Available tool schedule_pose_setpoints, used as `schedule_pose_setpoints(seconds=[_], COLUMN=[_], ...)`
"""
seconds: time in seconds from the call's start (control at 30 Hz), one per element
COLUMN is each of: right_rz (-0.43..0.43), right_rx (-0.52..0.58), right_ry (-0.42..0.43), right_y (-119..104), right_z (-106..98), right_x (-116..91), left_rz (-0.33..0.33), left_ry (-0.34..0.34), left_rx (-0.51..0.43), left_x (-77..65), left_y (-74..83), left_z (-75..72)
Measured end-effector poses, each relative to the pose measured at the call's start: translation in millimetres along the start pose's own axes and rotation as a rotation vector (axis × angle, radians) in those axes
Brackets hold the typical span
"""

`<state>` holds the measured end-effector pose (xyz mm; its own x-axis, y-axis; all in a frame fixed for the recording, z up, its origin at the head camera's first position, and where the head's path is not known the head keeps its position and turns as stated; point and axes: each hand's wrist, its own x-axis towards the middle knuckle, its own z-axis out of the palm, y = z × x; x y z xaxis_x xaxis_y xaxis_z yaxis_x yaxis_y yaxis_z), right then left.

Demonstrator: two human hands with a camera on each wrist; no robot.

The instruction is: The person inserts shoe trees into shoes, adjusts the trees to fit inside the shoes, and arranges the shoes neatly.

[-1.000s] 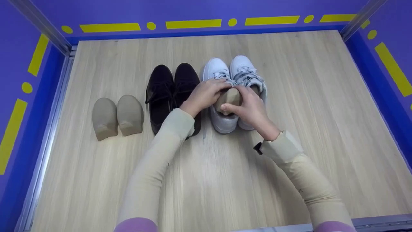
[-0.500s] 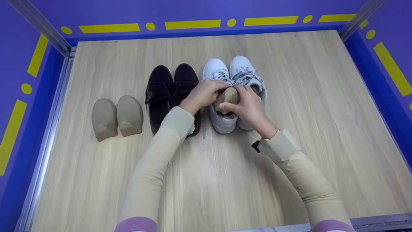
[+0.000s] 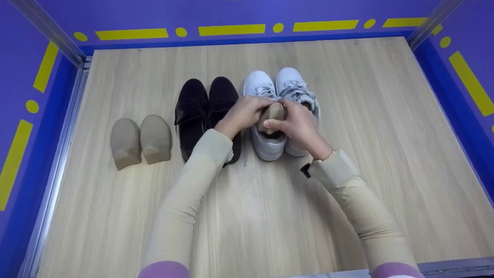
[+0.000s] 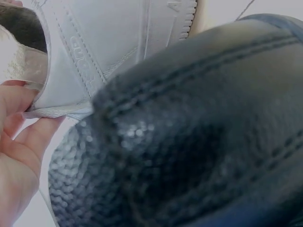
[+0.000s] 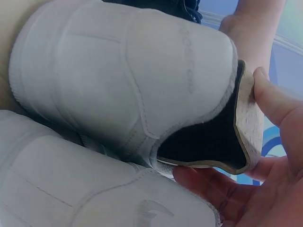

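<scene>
In the head view my right hand [image 3: 303,121] grips a beige shoe insert [image 3: 275,112] that sits in the opening of the left white sneaker [image 3: 269,148]. The right wrist view shows the insert [image 5: 250,113] as a hollow shell, thumb on its outer face and fingers beneath its edge. Its front part is hidden inside the shoe. My left hand [image 3: 244,112] pinches the sneaker's upper edge by the tongue, as the left wrist view shows at the collar [image 4: 57,111]. The other white sneaker [image 3: 288,77] stands close alongside on the right.
A pair of black lace-up shoes [image 3: 192,92] stands just left of the sneakers, under my left wrist. Two more beige inserts [image 3: 125,141] lie farther left on the wooden board [image 3: 247,216]. Blue-purple walls [image 3: 231,15] with yellow marks enclose the board.
The insert has shifted slightly toward the sneaker's toe, and more dark gap shows behind it at the heel. My right hand has moved a little with it; the left stays put.
</scene>
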<state>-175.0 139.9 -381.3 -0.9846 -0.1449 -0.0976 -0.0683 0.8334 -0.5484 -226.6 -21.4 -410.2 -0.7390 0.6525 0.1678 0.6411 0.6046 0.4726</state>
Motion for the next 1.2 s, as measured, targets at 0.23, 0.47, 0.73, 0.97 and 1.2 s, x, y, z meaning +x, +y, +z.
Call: schedule_pose_setpoints(seconds=[0.23,0.47,0.73,0.97,1.2], right_rz=[-0.017,-0.012,-0.016,-0.009,-0.016], right_rx=[-0.026,-0.025,-0.073,-0.105,-0.109], right_ry=[0.0,0.033,0.04,0.077,0.135], right_y=[-1.0,1.0,-0.1,-2.4,-2.7], right_z=[1.6,7.8,10.0,15.4,23.4], right_x=[1.9,1.3,1.7,-0.4,-2.8], left_rz=[-0.025,-0.071,-0.095,-0.112,-0.125], left_ry=[0.014,0.034,0.027,0.03,0.027], left_rx=[-0.02,-0.07,-0.084,-0.095,-0.091], left_x=[-1.4,-3.0,-3.0,-3.3,-3.9], left_y=[-0.5,-1.3,-2.4,-2.4,-1.7], left_z=[0.8,1.1,0.7,0.5,0.3])
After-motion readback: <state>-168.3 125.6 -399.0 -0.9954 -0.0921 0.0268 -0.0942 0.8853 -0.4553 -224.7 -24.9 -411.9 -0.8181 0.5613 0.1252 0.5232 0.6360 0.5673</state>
